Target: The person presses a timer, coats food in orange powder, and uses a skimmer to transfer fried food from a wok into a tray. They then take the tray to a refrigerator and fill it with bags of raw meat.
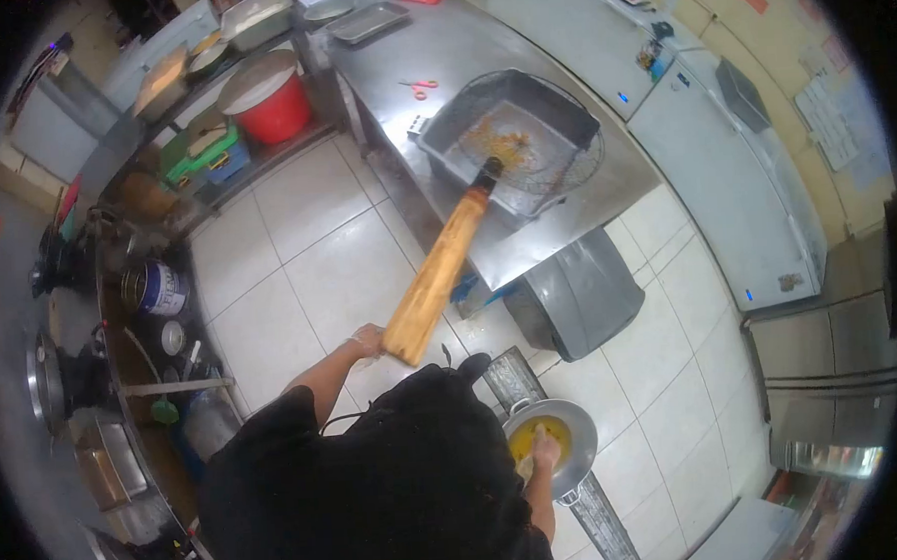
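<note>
left hand (pixel 368 342) beside wooden handle (pixel 438 265), right hand (pixel 544 449) angled down into wok (pixel 582 442); grips unclear

The right hand (pixel 543 448) is in a wok (pixel 584 442) of yellow liquid (pixel 559 431), the left hand (pixel 367 340) beside a wooden handle (pixel 436 273).

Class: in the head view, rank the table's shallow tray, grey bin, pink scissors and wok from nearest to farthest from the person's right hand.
1. Wok: under the right hand.
2. Grey bin: by the steel table's near end.
3. Pink scissors: on the table, beyond the bin.
4. Shallow tray: toward the table's far end.
</note>
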A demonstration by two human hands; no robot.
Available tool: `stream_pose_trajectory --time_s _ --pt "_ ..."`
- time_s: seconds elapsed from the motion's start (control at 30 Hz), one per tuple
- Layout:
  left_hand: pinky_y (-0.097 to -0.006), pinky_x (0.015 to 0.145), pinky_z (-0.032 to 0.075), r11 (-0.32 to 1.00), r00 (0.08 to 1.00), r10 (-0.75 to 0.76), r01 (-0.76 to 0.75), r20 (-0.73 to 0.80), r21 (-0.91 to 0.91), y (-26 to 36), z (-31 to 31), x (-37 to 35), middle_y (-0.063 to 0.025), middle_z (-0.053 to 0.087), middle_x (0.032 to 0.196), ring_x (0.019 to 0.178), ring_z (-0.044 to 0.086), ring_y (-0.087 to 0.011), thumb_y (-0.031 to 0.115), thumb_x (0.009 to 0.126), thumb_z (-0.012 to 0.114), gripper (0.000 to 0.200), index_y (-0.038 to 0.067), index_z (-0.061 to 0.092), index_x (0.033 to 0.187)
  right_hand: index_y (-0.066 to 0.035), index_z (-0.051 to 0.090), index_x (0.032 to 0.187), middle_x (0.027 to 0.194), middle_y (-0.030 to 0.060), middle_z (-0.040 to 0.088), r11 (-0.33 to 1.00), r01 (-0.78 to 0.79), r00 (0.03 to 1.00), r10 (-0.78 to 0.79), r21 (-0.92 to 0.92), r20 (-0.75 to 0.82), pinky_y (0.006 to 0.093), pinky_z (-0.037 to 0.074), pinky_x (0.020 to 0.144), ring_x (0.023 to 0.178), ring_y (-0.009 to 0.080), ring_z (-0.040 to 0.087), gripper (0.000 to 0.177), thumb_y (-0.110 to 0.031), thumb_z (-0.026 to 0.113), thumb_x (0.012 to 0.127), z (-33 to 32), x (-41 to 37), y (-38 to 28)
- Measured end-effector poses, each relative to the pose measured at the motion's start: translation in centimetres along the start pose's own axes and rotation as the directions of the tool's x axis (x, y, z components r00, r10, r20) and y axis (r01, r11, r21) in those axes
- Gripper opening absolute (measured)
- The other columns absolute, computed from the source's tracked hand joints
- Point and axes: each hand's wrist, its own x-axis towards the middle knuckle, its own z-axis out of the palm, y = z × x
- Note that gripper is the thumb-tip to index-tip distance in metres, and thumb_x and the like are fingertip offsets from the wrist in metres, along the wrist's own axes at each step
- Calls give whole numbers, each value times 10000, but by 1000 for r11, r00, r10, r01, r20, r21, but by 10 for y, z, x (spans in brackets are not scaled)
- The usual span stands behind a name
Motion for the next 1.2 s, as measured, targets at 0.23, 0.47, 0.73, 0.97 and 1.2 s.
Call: stream_pose_trajectory --time_s 0.23,0.47,0.73,0.97,1.2 --pt "-382 861 568 947 967 -177 218 184 -237 227 -78 -117 -101 707 1157 1005 674 -215 425 939 662 450 73 694 1218 -38 384 1462 1260 190 614 593 132 989 -25 794 -146 418 544 867 1123 268 624 670 -162 719 895 -69 -79 -153" --pt "-355 821 587 769 901 -79 328 427 -549 305 -130 -197 -146 684 1137 1026 661 -217 394 924 720 542 31 621 1314 3 516 1374 1358 197 567 561 628 777 -483 539 -403 429 411 1088 1264 318 543 710 -230 844 789 -111 -232 -382" --pt "-344 717 617 668 972 -150 234 180 -707 182 -251 -300 -128 708 981 896 684 -196 322 930 731 393 -1 701 1151 -50 618 1181 1175 171 629 500 804 594 -677 321 -434 444 465 975 1121 350 597 498 -236 841 776 -58 -295 -587" --pt "-282 604 566 538 905 -399 101 -147 -837 17 -441 -385 -85 700 890 737 664 -151 254 959 700 281 0 716 1080 -62 641 1136 1132 166 637 303 925 364 -878 228 -312 445 476 964 1109 356 598 384 -228 802 829 1 -303 -890" --pt "-268 606 533 571 887 -367 -21 -278 -821 -105 -602 -424 -62 673 840 730 635 -130 199 1001 626 223 -11 698 1021 -79 639 1230 1251 179 607 217 932 208 -976 291 63 446 439 1033 1205 369 558 393 -316 699 921 41 -288 -1099"
